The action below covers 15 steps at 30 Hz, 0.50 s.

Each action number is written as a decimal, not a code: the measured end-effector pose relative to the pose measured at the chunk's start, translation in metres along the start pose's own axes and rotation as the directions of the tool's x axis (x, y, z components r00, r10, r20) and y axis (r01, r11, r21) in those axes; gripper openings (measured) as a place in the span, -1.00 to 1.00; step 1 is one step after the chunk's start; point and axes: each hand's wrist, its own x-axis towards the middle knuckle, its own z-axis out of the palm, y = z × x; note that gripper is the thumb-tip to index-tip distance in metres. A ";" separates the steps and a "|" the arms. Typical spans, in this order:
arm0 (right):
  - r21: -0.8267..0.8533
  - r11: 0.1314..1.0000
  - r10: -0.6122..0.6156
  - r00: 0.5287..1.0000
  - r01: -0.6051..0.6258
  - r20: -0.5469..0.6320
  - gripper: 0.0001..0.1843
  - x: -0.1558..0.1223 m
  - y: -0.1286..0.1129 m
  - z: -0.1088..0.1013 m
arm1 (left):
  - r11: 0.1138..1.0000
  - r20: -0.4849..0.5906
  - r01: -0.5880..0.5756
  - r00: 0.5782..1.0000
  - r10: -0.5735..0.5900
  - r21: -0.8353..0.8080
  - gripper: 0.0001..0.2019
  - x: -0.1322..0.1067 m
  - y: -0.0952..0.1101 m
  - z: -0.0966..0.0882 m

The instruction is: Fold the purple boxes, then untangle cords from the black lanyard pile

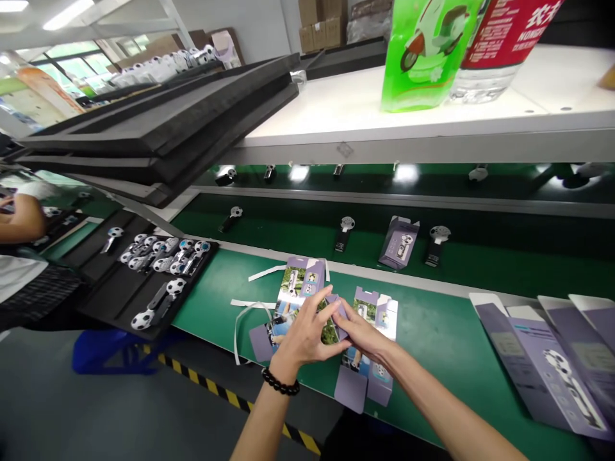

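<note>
Left hand (307,328) and right hand (361,331) have fingers pinching a purple carton (330,331) over the green bench (437,326), probably mid-fold; one shaped box (398,244) sits on the belt (288,227) (more cartons (542,362) at right, seemingly undone).

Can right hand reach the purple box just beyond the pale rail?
Probably yes, once it frees up: the right hand holds a carton with the left hand. Between it and the purple box lie only printed packaging and the pale rail, both seemingly low.
</note>
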 end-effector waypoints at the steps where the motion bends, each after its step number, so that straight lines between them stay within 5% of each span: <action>1: -0.051 0.998 -0.040 0.999 0.040 0.006 0.03 0.002 -0.001 -0.001 | 1.000 -0.001 0.001 1.000 -0.001 -0.004 -0.28 0.000 -0.001 0.000; 5: -0.209 0.970 -0.140 0.988 0.122 -0.072 -0.02 0.004 -0.006 -0.002 | 0.993 0.018 0.119 0.993 -0.120 0.012 -0.03 -0.003 -0.005 0.001; 9: -0.190 0.972 -0.150 0.988 0.139 -0.042 -0.09 0.010 -0.015 -0.004 | 0.974 0.030 0.224 0.974 -0.224 -0.007 0.15 -0.011 -0.012 -0.001; 12: -0.238 0.927 -0.324 0.938 0.289 -0.123 -0.13 0.043 -0.021 -0.013 | 0.932 -0.038 0.357 0.932 -0.360 -0.066 -0.05 -0.017 -0.019 0.008; 15: -0.348 0.894 -0.393 0.866 0.281 -0.310 0.03 0.079 -0.016 -0.037 | 0.787 -0.019 0.596 0.795 -0.606 -0.160 -0.42 -0.026 -0.014 0.039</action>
